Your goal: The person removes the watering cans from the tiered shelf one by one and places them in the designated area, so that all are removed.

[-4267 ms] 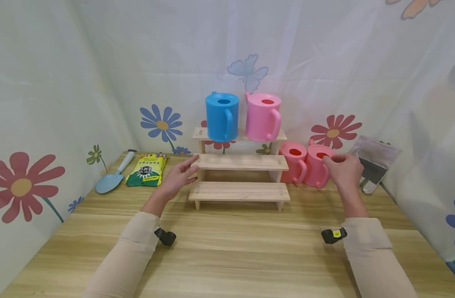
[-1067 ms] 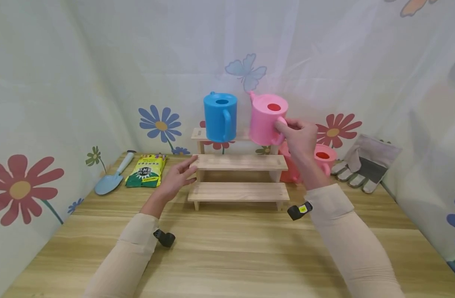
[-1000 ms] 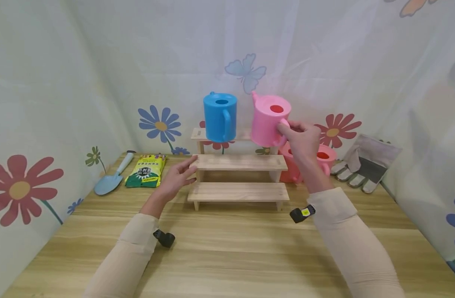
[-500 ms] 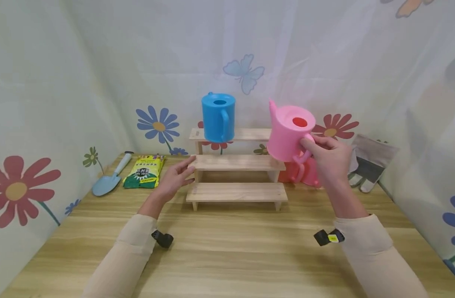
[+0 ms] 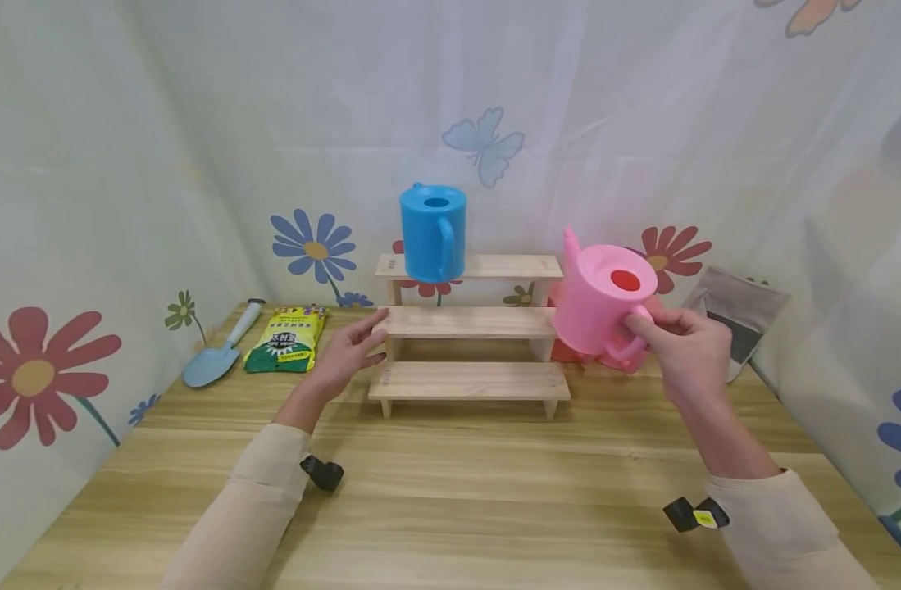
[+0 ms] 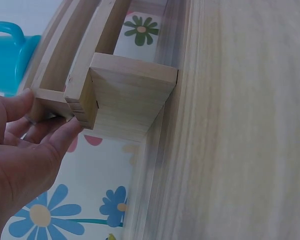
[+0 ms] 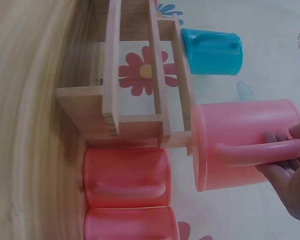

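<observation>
The right hand [image 5: 691, 351] clamped the pink can [image 5: 596, 301] by its handle [image 7: 247, 154]; this one-sided grip risked tipping. The left hand [image 5: 347, 351], grip apart, touched the rack [image 5: 472, 321].

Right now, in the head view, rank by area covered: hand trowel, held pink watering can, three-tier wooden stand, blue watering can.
Largest first:
1. three-tier wooden stand
2. held pink watering can
3. blue watering can
4. hand trowel
Pink looks bigger than blue, perhaps only from being nearer the camera.
</observation>
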The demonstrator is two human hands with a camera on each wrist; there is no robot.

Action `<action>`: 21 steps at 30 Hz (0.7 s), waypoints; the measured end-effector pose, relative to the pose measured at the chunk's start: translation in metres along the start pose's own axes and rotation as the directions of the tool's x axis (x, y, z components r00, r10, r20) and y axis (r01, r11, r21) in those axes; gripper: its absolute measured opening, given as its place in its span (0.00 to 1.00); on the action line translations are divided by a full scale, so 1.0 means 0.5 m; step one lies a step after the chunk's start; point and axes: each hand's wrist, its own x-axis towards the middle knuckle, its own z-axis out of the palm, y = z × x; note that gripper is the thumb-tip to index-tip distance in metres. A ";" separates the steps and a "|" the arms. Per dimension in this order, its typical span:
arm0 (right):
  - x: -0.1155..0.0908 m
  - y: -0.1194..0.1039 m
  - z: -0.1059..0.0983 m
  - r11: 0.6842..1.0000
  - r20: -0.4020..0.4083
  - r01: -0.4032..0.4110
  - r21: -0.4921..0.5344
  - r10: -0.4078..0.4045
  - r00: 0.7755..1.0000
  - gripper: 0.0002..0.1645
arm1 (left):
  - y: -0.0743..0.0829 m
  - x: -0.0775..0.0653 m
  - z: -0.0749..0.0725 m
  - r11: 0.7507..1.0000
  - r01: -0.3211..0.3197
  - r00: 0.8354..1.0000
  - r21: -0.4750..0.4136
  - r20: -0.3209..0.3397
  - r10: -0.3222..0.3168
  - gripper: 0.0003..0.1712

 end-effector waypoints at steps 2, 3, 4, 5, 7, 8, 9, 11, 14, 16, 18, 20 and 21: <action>-0.005 0.008 -0.007 0.999 0.031 0.003 -0.032 -0.002 1.000 0.19 | 0.001 0.000 0.000 1.000 -0.003 1.000 0.003 0.002 0.003 0.33; -0.007 0.011 -0.010 0.999 0.047 0.002 -0.036 0.000 0.999 0.19 | 0.002 0.000 -0.001 1.000 -0.006 1.000 0.005 0.004 0.006 0.33; -0.009 0.014 -0.013 0.999 0.066 0.001 -0.032 0.001 0.998 0.20 | 0.002 0.000 -0.001 1.000 -0.009 1.000 0.006 0.005 0.009 0.33; -0.011 0.017 -0.015 1.000 0.083 0.009 -0.023 -0.007 0.996 0.20 | 0.002 -0.001 -0.002 1.000 -0.012 1.000 0.007 0.005 0.012 0.33; -0.014 0.022 -0.020 1.000 0.108 0.014 0.004 -0.015 0.994 0.18 | 0.001 -0.002 -0.002 1.000 -0.014 1.000 0.009 0.003 0.014 0.33; -0.016 0.024 -0.023 1.000 0.117 0.018 0.019 -0.020 0.993 0.17 | 0.000 -0.002 -0.003 1.000 -0.015 1.000 0.008 0.004 0.015 0.33; -0.018 0.026 -0.027 0.999 0.125 0.014 0.029 -0.018 0.992 0.15 | -0.001 -0.002 -0.002 1.000 -0.012 1.000 0.009 0.005 0.012 0.33; -0.024 0.031 -0.035 1.000 0.138 0.007 0.016 -0.009 0.990 0.13 | -0.002 -0.001 -0.001 1.000 -0.006 1.000 0.008 0.006 0.006 0.33; -0.032 0.038 -0.047 0.997 0.147 0.002 -0.078 0.009 0.989 0.16 | -0.004 -0.001 0.000 1.000 -0.003 1.000 0.003 0.008 0.003 0.33; -0.036 0.042 -0.053 0.986 0.155 0.010 -0.167 0.016 0.988 0.21 | -0.003 -0.001 0.000 1.000 -0.006 1.000 -0.002 0.007 0.006 0.33; -0.040 0.044 -0.057 0.971 0.156 0.016 -0.240 0.022 0.988 0.26 | -0.004 0.000 -0.002 1.000 -0.011 1.000 -0.005 0.007 0.011 0.33; -0.041 0.044 -0.058 0.960 0.156 0.019 -0.279 0.026 0.987 0.28 | -0.005 0.001 -0.003 1.000 -0.013 1.000 -0.008 0.007 0.013 0.33; -0.041 0.044 -0.059 0.954 0.157 0.019 -0.299 0.029 0.987 0.28 | -0.005 0.001 -0.003 1.000 -0.013 1.000 -0.007 0.008 0.013 0.33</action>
